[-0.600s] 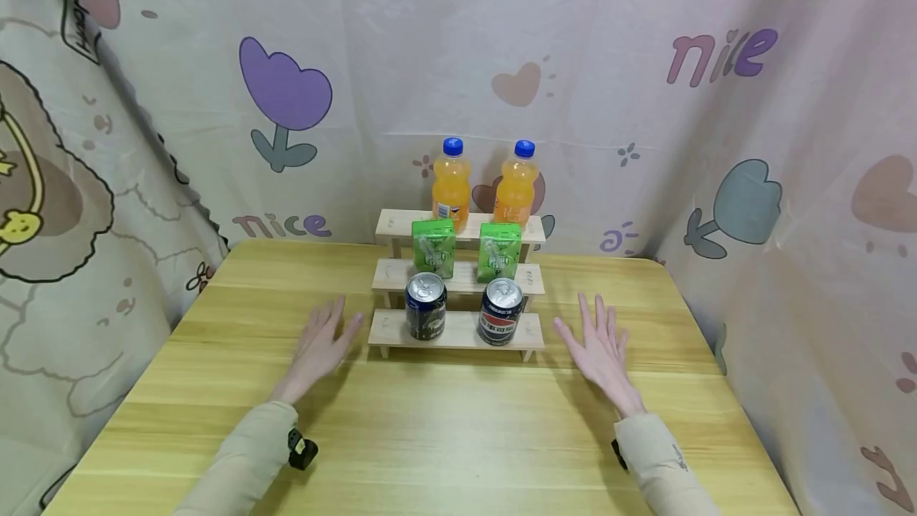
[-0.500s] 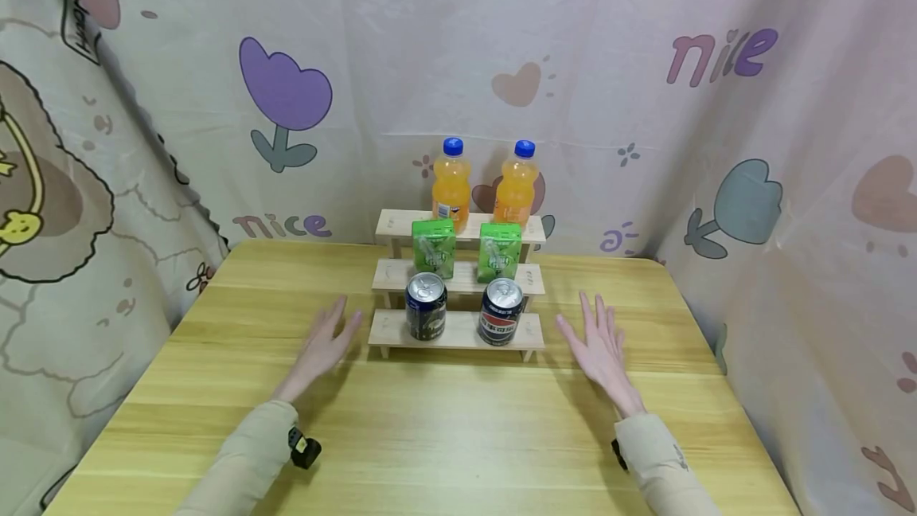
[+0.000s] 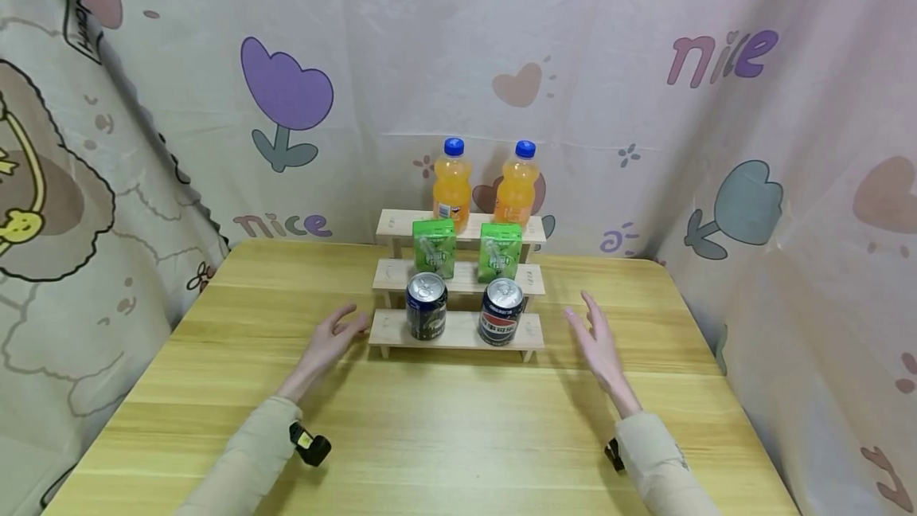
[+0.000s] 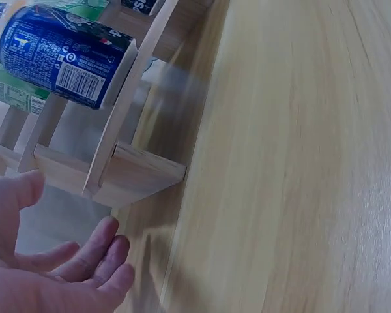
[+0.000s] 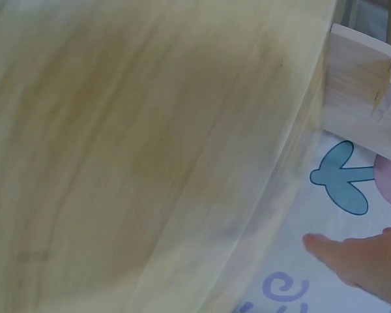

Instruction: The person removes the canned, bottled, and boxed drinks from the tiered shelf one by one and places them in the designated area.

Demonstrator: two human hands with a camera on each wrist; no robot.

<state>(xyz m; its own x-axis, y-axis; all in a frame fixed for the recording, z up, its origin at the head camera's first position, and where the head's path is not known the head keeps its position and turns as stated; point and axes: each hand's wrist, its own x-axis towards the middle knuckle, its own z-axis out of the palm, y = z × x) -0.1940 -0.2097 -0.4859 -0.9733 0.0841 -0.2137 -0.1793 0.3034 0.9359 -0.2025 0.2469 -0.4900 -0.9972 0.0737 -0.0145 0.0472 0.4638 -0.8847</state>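
Observation:
A three-step wooden shelf (image 3: pixel 458 330) stands mid-table. On its lowest step are two dark blue soda cans, the left can (image 3: pixel 426 307) and the right can (image 3: pixel 501 312). Two green drink cartons, one left (image 3: pixel 434 248) and one right (image 3: pixel 499 252), occupy the middle step. Orange drink bottles with blue caps, left (image 3: pixel 451 185) and right (image 3: pixel 517 185), stand on top. My left hand (image 3: pixel 329 347) is just left of the bottom step, fingers relaxed, holding nothing; in the left wrist view the can (image 4: pixel 65 55) lies beyond it. My right hand (image 3: pixel 598 349), fingers extended, hovers right of the shelf, also holding nothing.
The shelf and both hands are over a light wooden table (image 3: pixel 458 436). A printed curtain (image 3: pixel 401 46) hangs close behind the table and along its sides. A small black wrist camera (image 3: pixel 310 446) sits at my left cuff.
Both hands have turned so the palms face inward more. The left fingers have bent a little and come nearer the shelf; the right hand has shifted slightly right. The drinks have stayed put.

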